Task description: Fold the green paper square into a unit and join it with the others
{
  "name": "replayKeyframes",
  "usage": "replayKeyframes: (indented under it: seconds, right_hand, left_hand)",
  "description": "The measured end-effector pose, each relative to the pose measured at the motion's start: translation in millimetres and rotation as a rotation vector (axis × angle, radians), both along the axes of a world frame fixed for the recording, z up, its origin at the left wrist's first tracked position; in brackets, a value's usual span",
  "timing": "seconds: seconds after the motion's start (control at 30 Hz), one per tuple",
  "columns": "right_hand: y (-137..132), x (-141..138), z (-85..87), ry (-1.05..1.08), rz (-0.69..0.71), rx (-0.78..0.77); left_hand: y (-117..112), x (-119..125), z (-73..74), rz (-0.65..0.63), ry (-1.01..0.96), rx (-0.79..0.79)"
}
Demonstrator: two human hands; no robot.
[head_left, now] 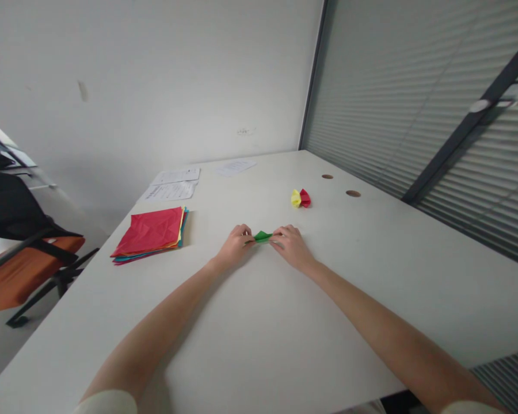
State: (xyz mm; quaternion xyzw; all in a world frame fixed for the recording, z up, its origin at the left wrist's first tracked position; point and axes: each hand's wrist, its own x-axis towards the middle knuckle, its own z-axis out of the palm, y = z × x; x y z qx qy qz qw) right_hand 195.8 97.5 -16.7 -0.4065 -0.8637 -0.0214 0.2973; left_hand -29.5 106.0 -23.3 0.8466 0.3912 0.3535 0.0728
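Note:
A small folded piece of green paper (262,236) lies on the white table (259,322), about at its middle. My left hand (235,244) pinches its left end with curled fingers. My right hand (290,244) pinches its right end the same way. Both forearms reach forward across the table. Most of the green paper is hidden between my fingertips.
A stack of coloured paper sheets (150,233), red on top, lies to the left. A folded yellow piece (296,198) and a folded red piece (304,198) sit behind my hands. Printed sheets (172,185) lie at the back. An orange chair (21,270) stands left of the table. Two round holes (353,194) mark the table near the blinds.

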Motion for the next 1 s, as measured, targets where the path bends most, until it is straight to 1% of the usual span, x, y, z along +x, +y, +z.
replayKeyframes:
  seconds: [0.13,0.23,0.37,0.5,0.63,0.77,0.9,1.0]
  right_hand:
    - [-1,3,0.9,-0.008,-0.008,-0.017]
    - [-1,4,-0.5,-0.029,-0.009,-0.025]
    - [-1,4,-3.3,-0.074,-0.006,-0.044]
    - [-2,2,-4.3,-0.058,-0.031,-0.065]
    - [-4,2,-3.8,-0.005,-0.056,-0.090]
    - [-4,2,-5.5,0.011,-0.069,-0.089]
    - [-2,3,-8.6,0.014,-0.051,-0.089]
    - [0,4,-10.5,0.028,-0.026,-0.093]
  left_hand:
    - [-1,-1,-0.4,-0.050,0.140,0.035]
    - [-2,-3,-0.7,-0.052,0.169,0.046]
    - [-4,-1,1.0,-0.009,0.217,0.072]
    - [-8,5,1.7,0.089,0.288,0.071]
    - [-10,11,1.0,0.152,0.249,0.037]
    - [-11,13,0.7,0.157,0.192,-0.004]
    - [-12,15,1.1,0.156,0.153,-0.034]
    - [-12,15,0.7,0.183,0.127,-0.070]
